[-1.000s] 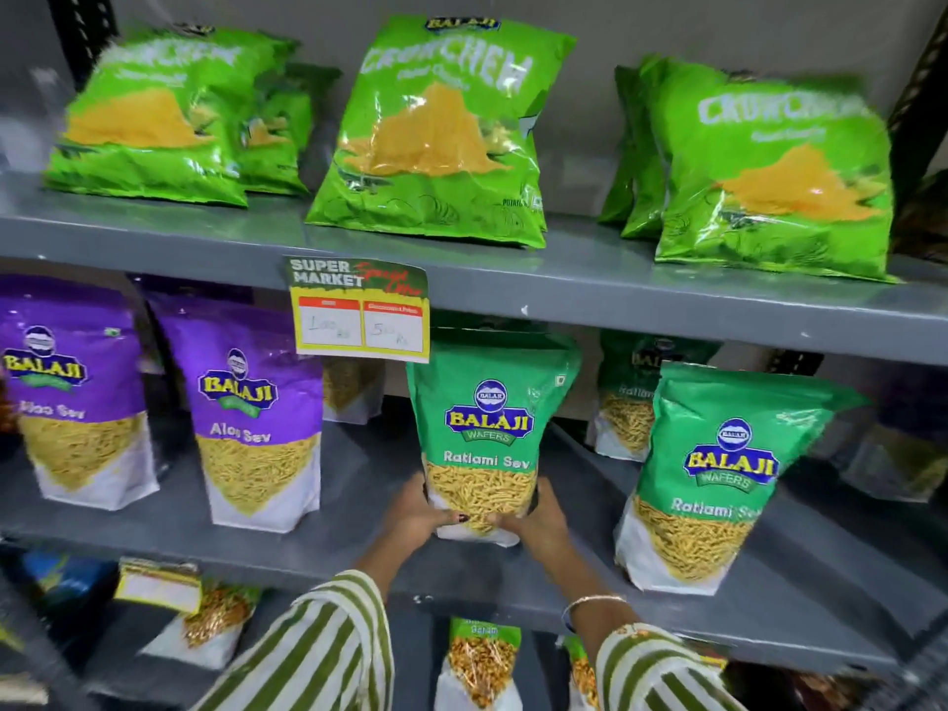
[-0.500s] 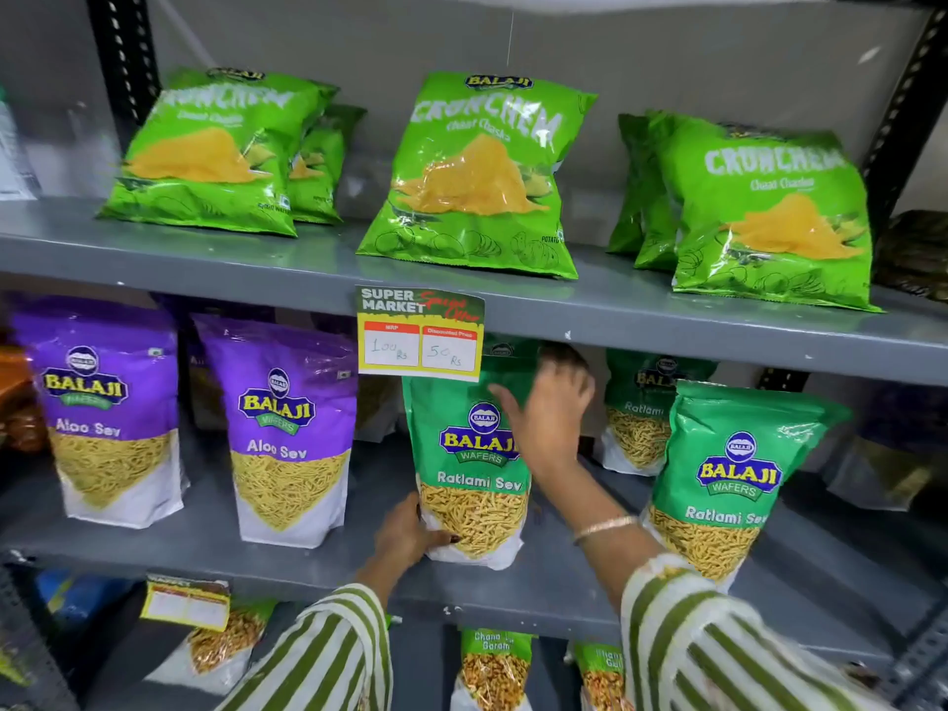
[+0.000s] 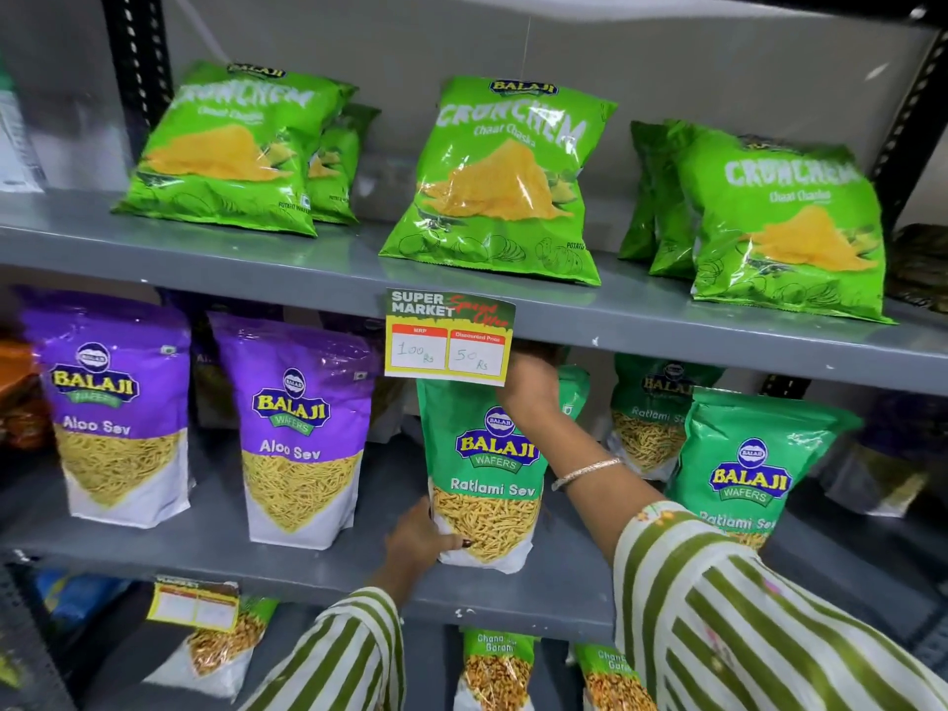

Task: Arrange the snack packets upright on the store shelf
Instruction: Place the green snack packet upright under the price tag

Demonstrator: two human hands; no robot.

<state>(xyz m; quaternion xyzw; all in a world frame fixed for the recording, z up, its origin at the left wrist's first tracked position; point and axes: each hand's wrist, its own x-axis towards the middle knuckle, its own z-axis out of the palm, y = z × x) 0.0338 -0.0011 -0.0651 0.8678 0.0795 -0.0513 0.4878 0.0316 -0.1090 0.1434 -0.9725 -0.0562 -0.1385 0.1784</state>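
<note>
A green Ratlami Sev packet [image 3: 490,464] stands upright at the middle of the grey middle shelf [image 3: 318,572]. My left hand [image 3: 418,538] grips its lower left corner. My right hand [image 3: 528,384] holds its top edge, just under the upper shelf and partly behind the price tag [image 3: 449,333]. Another green Ratlami Sev packet [image 3: 746,469] stands to the right, with one more [image 3: 654,413] behind it. Two purple Aloo Sev packets [image 3: 115,407] [image 3: 297,428] stand upright on the left.
The upper shelf [image 3: 308,269] carries several lime Crunchem chip bags [image 3: 505,182] leaning back. Below, Chana Garam packets [image 3: 495,669] and another price tag [image 3: 194,605] show. Black slotted uprights [image 3: 131,69] frame the rack at both sides.
My right hand rose from the packet's base to its top edge under the price tag. My left hand stayed at the lower left corner. The view tilted upward.
</note>
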